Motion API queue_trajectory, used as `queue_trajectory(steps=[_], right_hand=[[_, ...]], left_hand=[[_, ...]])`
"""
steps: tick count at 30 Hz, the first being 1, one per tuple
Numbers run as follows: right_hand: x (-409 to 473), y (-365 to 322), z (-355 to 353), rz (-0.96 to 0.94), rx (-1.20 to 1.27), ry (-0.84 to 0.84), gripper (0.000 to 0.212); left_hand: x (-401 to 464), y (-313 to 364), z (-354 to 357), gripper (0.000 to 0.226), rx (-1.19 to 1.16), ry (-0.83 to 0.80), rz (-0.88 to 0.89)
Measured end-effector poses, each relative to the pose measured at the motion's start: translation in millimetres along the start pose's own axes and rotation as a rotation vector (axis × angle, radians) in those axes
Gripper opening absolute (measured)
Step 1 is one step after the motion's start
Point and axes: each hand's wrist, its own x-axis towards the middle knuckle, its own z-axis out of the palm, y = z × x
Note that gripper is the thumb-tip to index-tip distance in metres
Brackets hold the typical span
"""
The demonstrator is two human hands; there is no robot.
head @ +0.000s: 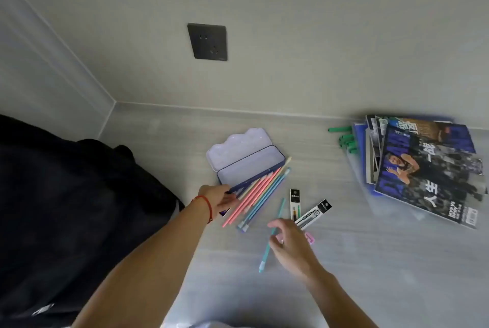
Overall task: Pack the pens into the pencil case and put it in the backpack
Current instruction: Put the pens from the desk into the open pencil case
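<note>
An open tin pencil case [248, 166] lies on the grey floor, its pale lid tipped back toward the wall. Several pastel pens [260, 196] lie in a fan against its front edge. My left hand [218, 199] rests at the case's near left corner, fingers on the pens' ends; whether it grips them is unclear. My right hand [289, 241] pinches a teal pen [275, 229] that points away from me. A black backpack [66, 216] fills the left side, beside my left arm.
Two refill packets [308, 212] lie just beyond my right hand, and a pink item [310, 238] peeks out under it. A stack of magazines [426, 169] and green pens [344, 139] sit at the far right by the wall. A dark socket [207, 42] is on the wall.
</note>
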Motion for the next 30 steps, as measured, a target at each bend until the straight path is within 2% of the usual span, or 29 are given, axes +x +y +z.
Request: queue_trajectory(steps=[2,6,11,15,18,21,30], right_hand=[[6.7,-5.6,4.8,-0.015,-0.035,0.03,0.031],[11.8,-20.6,28.2,-0.129,-0.264,0.08,0.039],[30.8,-39.0,72.6,-0.306,-0.586,-0.026,0.07],[42.5,-40.3,89.2,-0.393,-0.767,-0.105,0.068],[44.7,-27.6,76.7,-0.4,-0.771,-0.017,0.059],[46.8,-5.5,55.2,-0.411,-0.76,0.001,0.056],[38.0,26.7,15.9,-0.348,-0.737,-0.025,0.073]], left_hand=[[0.1,4.8,-4.9,0.017,0.009,0.003,0.012],[-2.5,5.3,-28.3,0.011,0.01,0.052,0.054],[-31.8,-13.0,-82.9,0.011,-0.005,0.14,0.161],[-59.5,-25.9,-103.7,0.013,0.023,0.119,0.229],[-74.9,-36.9,-107.9,0.011,0.04,0.091,0.254],[-83.9,-58.0,-118.5,0.012,0.047,0.081,0.264],[-76.5,-124.8,-151.8,0.013,0.206,0.103,0.192]])
